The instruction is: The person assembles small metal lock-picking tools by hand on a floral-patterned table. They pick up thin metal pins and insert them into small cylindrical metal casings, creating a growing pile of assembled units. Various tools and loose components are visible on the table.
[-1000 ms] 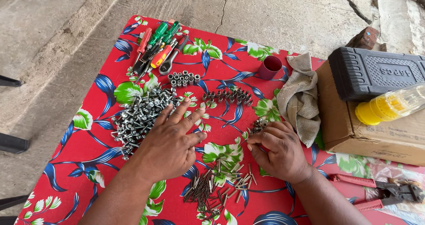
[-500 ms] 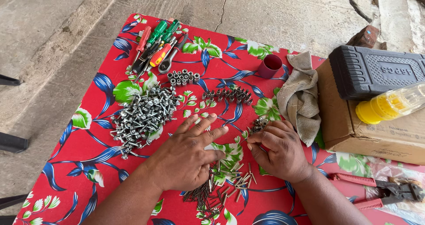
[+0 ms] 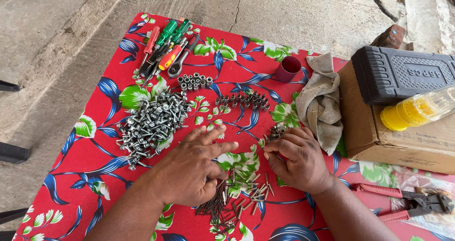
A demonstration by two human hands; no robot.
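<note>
My left hand (image 3: 192,167) lies flat, fingers spread, on a red floral tablecloth (image 3: 109,165), just above a scatter of dark nails (image 3: 232,203). My right hand (image 3: 296,158) rests beside it with curled fingers, its fingertips at a small cluster of dark screws (image 3: 276,132); I cannot tell if it pinches one. A big pile of silver screws (image 3: 151,122) sits left of my left hand. Two rows of small sockets (image 3: 195,81) (image 3: 242,100) lie farther back.
Screwdrivers with red and green handles and a ratchet (image 3: 166,49) lie at the back left. A dark red cup (image 3: 289,69) and a grey rag (image 3: 320,101) sit right of centre. A cardboard box (image 3: 369,132) carries a black case (image 3: 403,75) and a yellow-capped bottle (image 3: 417,110). Red-handled pliers (image 3: 407,203) lie at the right.
My left hand slid from the silver screw pile to the right and toward me, onto the cloth above the nails. My right hand stayed in place.
</note>
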